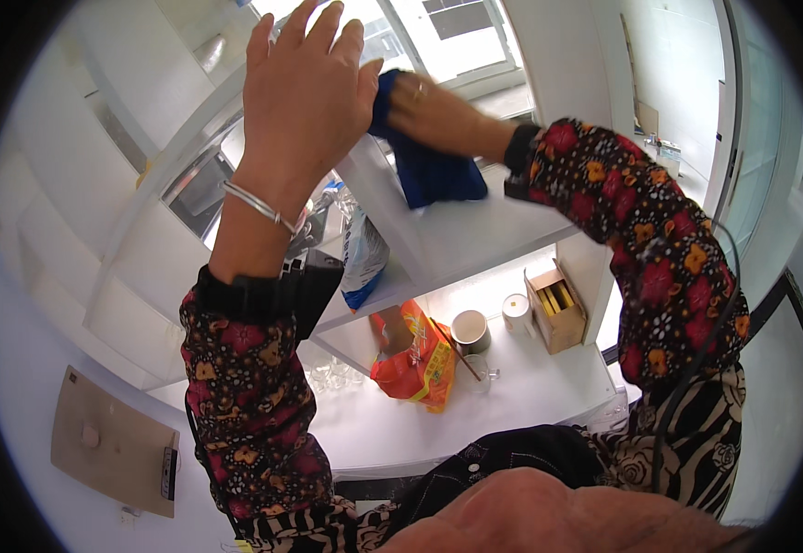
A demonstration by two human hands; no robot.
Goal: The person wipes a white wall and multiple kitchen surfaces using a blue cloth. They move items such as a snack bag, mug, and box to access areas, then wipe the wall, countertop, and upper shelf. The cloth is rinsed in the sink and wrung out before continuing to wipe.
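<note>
My right hand (423, 114) grips a dark blue cloth (436, 173), bunched at the fingers with its lower end hanging against a white shelf unit (505, 218). Some blur shows on this hand. Raised at the upper left is my left hand (305, 97), back towards me, fingers spread and holding nothing visible. Its thumb tip comes close to the cloth; whether they touch I cannot tell. Below that wrist, a white and blue plastic bag (363, 252) stands in a shelf compartment.
On the white counter (512, 408) are an open orange packet (419, 359), a mug (470, 330), a white cup (515, 311), a glass cup (476, 377) with a brown stick, several glasses (332, 373) and an open cardboard box (557, 311). A window (457, 34) lies beyond the shelves.
</note>
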